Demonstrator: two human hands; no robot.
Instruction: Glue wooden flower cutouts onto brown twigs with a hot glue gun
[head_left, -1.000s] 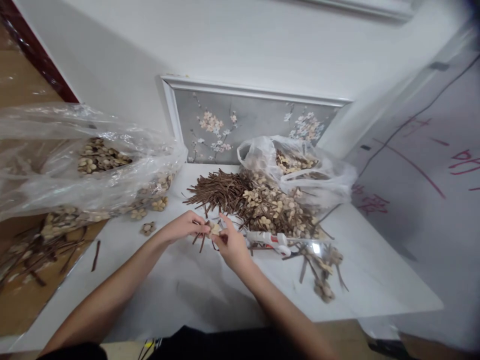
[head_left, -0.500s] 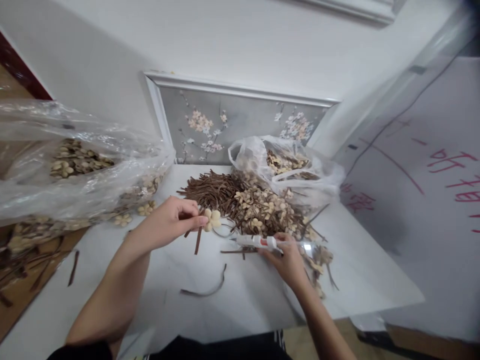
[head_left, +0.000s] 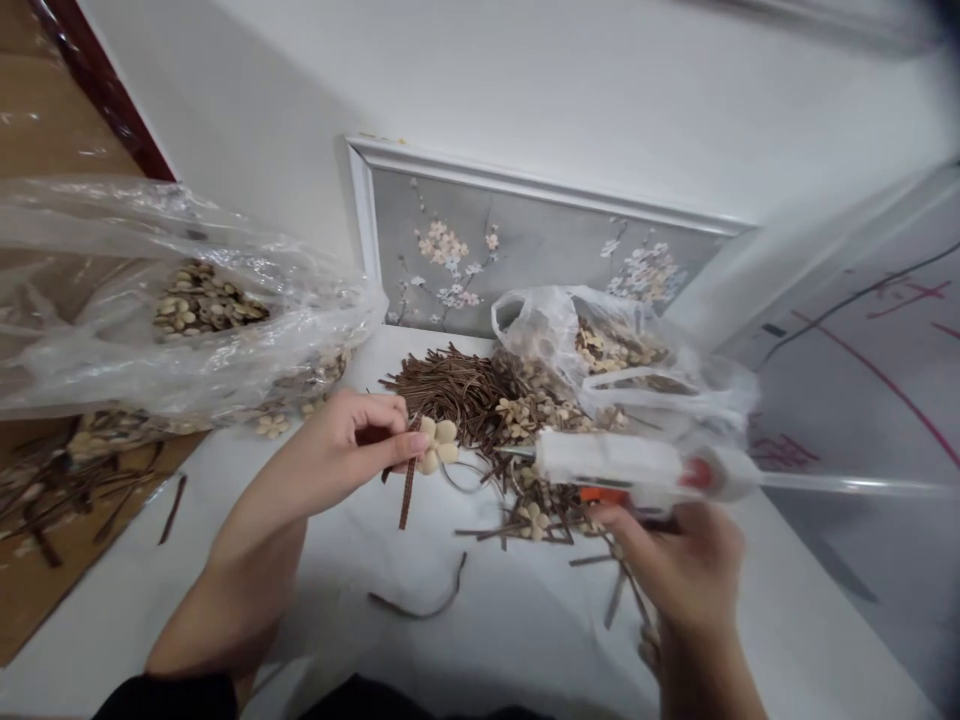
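Between thumb and fingers, my left hand pinches a cream five-petal flower and a brown strip that hangs down beside it. My right hand grips a white hot glue gun with an orange trigger and a clear glue stick out of its back. The gun is raised, and its metal nozzle points left at the flower, with a gap between them. Behind the gun lies a heap of cream flowers on brown stems. A pile of loose brown strips sits left of that heap.
A white plastic bag of flowers stands at the back right. On the left, a large clear bag holds more flowers. One curved strip lies on the white table. A framed blossom picture leans on the wall.
My right hand has lifted the glue gun up off the table area, closer to the camera. My left hand keeps the flower and strip nearly still. The view has shifted left.
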